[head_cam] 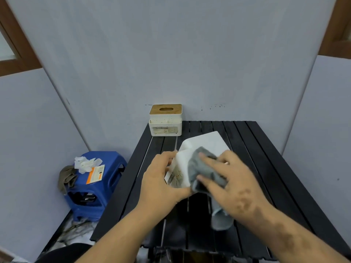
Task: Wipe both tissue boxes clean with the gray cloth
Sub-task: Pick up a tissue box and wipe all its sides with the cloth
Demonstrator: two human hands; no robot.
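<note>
The left hand (161, 179) grips the white tissue box (191, 154), tilted above the tabletop (256, 158) centre. The right hand (233, 179) presses the gray cloth (201, 168) on it w/ spread fingers. The 2nd tissue box (165, 120) stands at the far left corner, probably not wiped yet. Risk: hard rubbing can twist the box out of the grip.

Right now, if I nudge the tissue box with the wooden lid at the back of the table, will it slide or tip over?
The tissue box with the wooden lid looks squat with a flat base, so it would probably slide rather than tip. The slatted table has gaps that might catch an edge. It sits at the table's far left corner, so a push leftward could drop it off.
</note>
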